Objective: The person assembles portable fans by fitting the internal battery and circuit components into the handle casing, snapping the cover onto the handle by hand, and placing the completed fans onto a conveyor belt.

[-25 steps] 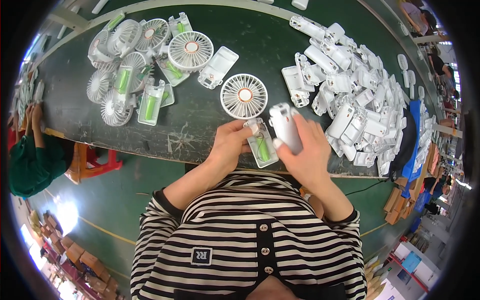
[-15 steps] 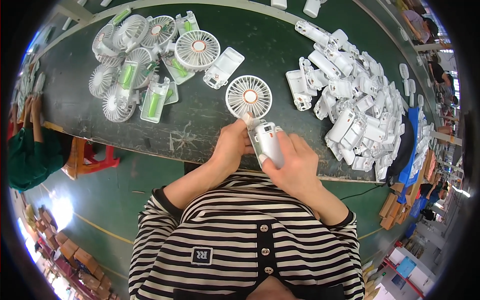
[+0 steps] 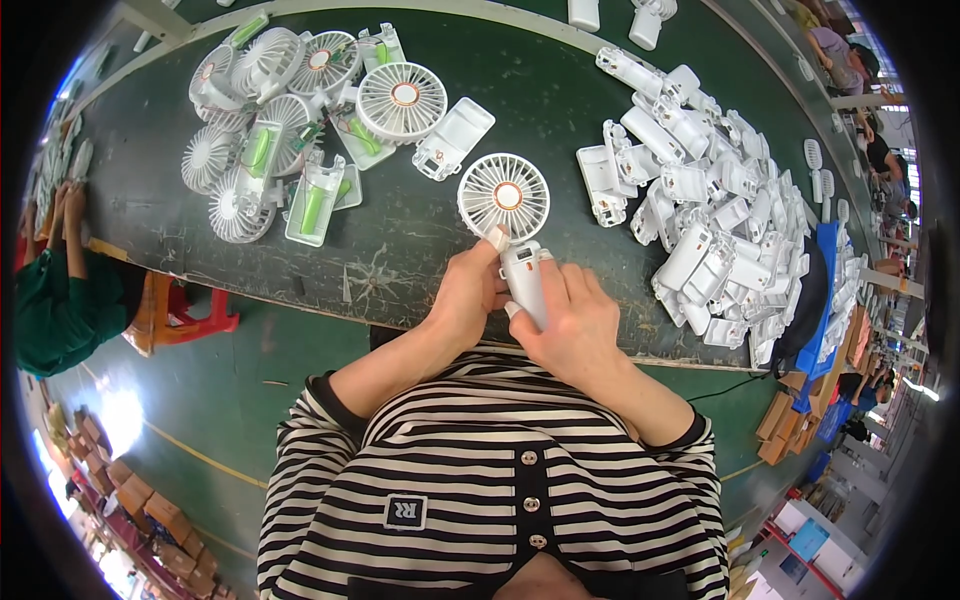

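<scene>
A white handheld fan [image 3: 480,200] lies with its round grille pointing away from me at the table's front. My left hand [image 3: 464,298] is closed around the left side of its handle, thumb up by the neck. Over the handle lies a white handle cover [image 3: 523,278] with a small orange mark. My right hand [image 3: 574,322] grips this cover from the right, thumb at its lower end and fingers along its side. The handle beneath is mostly hidden by the cover and fingers.
Several fans with green batteries [image 3: 313,208] are heaped at left on the dark green table [image 3: 400,235]. A loose cover [image 3: 455,138] lies beyond the held fan. At right is a big pile of white covers [image 3: 690,180], near a blue bin [image 3: 826,260]. A person [image 3: 70,300] sits at far left.
The handle cover has shifted left and turned, and now lines up over the fan's handle. My right hand moved slightly left with it. My left hand keeps its hold.
</scene>
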A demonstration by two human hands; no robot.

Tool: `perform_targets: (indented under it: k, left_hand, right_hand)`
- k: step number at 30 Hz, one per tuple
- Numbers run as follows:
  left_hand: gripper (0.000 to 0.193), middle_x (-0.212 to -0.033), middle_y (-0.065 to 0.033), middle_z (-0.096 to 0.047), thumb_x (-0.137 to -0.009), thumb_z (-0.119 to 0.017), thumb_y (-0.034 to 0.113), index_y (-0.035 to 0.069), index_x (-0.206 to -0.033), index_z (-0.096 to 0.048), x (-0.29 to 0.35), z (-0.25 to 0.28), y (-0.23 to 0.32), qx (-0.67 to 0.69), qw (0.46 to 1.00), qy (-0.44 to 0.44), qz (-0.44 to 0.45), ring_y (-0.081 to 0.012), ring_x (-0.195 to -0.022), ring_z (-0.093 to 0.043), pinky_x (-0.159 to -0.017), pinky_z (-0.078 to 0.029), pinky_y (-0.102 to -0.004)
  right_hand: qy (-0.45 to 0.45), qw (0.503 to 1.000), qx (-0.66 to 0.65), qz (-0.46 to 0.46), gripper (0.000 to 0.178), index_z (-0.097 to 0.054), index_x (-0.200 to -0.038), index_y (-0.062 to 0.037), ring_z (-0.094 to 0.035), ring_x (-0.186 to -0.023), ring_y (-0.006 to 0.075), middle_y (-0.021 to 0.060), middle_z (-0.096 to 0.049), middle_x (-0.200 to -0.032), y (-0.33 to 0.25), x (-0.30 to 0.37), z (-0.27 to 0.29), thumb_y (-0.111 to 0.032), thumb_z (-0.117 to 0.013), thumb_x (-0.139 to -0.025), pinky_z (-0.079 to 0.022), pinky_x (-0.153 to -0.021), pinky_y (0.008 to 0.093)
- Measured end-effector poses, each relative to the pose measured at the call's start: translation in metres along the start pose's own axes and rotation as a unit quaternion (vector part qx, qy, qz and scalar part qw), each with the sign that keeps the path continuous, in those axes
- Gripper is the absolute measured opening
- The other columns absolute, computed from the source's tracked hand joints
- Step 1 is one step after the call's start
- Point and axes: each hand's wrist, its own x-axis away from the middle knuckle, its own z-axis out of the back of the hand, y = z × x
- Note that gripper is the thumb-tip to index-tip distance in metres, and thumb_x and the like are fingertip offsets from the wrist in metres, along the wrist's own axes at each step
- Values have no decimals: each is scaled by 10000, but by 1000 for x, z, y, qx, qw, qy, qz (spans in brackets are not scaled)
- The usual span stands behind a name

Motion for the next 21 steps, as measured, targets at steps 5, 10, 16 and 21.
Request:
perform_targets:
  k: [5, 10, 16, 21]
  left_hand:
    - [391, -921, -74, -582, -851, -498, 377, 16, -994, -541, -2, 1, -1, -3, 1000, 3, 4, -169, -783, -561, -670, -434, -294]
    - [334, -836, -70, -588, -826, -573, 310, -8, -929, -579, 4, -8, 4, -79, 996, 34, 10, -149, -706, -560, -597, -427, -262]
    - [303, -831, -74, -586, -812, -600, 249, -27, -936, -577, -1, -5, 3, -97, 995, 34, 10, -149, -711, -565, -605, -445, -276]
    - [280, -840, -86, -595, -810, -603, 210, -38, -939, -586, 1, -6, 7, -62, 997, 38, 40, -156, -686, -586, -595, -477, -278]
  right_hand:
    - [4, 1000, 18, 14, 509, -523, -980, 66, -506, -619, 238, 106, -495, -732, 3, 2, -5, -209, -654, -573, -443, -476, 315]
    - [21, 999, 24, 30, 484, -532, -955, 62, -503, -629, 226, 98, -490, -732, 5, 3, -8, -216, -652, -578, -444, -480, 304]
    - [12, 1000, 23, 9, 462, -538, -967, 38, -524, -650, 250, 105, -513, -763, 2, 2, -4, -214, -668, -603, -449, -512, 321]
    - [-3, 997, -51, -51, 481, -528, -977, 21, -550, -655, 245, 113, -551, -768, 4, 5, 7, -294, -689, -652, -446, -508, 321]
